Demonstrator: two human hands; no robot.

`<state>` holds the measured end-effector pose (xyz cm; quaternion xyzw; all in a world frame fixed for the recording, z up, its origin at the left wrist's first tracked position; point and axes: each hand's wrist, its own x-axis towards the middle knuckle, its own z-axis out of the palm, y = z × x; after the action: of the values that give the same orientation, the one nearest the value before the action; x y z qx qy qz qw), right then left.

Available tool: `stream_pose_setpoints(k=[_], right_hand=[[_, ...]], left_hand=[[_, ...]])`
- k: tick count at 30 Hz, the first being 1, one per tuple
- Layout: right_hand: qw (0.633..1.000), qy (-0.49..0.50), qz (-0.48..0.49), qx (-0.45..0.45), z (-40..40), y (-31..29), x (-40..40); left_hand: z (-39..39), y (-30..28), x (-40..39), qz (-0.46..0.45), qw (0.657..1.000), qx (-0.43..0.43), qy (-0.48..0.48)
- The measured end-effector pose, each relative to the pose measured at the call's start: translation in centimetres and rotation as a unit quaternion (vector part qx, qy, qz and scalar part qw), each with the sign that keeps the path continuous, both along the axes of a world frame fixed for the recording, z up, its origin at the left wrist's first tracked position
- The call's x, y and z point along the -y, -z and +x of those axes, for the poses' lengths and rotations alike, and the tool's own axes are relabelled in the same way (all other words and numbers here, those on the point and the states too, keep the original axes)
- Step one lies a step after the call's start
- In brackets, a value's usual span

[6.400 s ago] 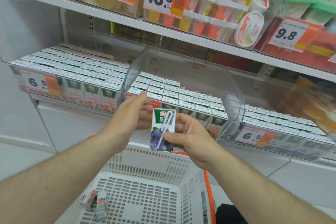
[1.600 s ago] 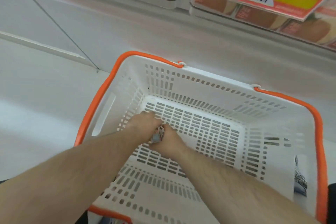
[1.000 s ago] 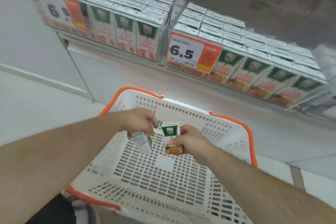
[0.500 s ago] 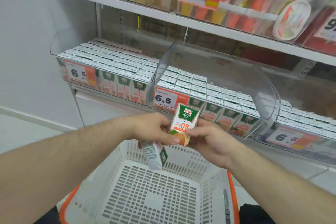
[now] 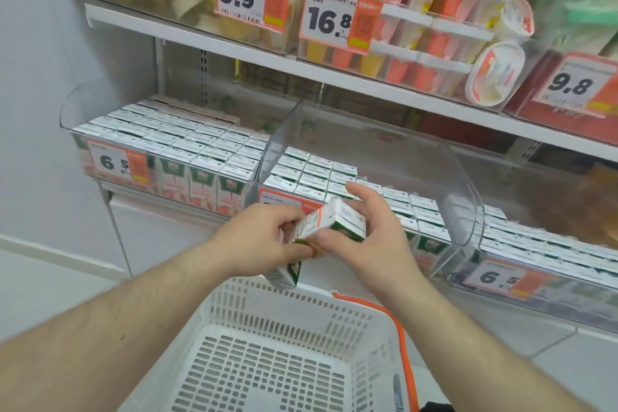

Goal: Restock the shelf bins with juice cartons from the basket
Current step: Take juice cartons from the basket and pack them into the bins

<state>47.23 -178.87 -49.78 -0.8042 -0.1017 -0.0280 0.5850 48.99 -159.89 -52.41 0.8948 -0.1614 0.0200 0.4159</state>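
Observation:
A green-and-white juice carton [image 5: 339, 222] lies tilted on its side between both hands, just in front of the middle clear shelf bin [image 5: 368, 147]. My right hand [image 5: 371, 241] holds it with the thumb underneath and the fingers spread behind. My left hand [image 5: 261, 237] pinches that carton's near end and grips a second carton [image 5: 288, 274] that hangs below the palm. Rows of the same cartons [image 5: 314, 174] fill the middle bin's left and front part. The white basket [image 5: 284, 299] stands below the hands; no cartons show on its visible floor.
A full clear bin [image 5: 167, 140] stands to the left and another bin [image 5: 535, 254] to the right, each with a 6.5 price tag. The shelf above [image 5: 334, 77] carries fruit cups and price tags. An orange basket handle [image 5: 401, 338] runs along the right rim.
The carton in my right hand has turned from upright onto its side and risen a little towards the middle bin. My left hand keeps the second carton below it.

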Motion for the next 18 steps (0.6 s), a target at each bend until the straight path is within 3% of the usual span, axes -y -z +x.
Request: stream_pose_setpoints(k=[5, 10, 15, 18], right_hand=[[0.986, 0.06, -0.089, 0.127, -1.1, 0.7, -0.4], [0.951, 0.11, -0.149, 0.247, 2.6, -2.8, 1.4], [0.941, 0.114, -0.25, 0.199, 8.3, -4.6, 3.6], [0.939, 0.134, -0.275, 0.157, 11.5, -4.7, 4.9]], left_hand=[[0.1, 0.2, 0.8, -0.02, 0.998, 0.052, 0.001], [1.5, -0.7, 0.9, -0.002, 0.996, 0.053, -0.071], [2.7, -0.3, 0.8, 0.117, 0.985, 0.015, -0.122], [3.2, 0.1, 1.1, 0.129, 0.982, -0.006, -0.135]])
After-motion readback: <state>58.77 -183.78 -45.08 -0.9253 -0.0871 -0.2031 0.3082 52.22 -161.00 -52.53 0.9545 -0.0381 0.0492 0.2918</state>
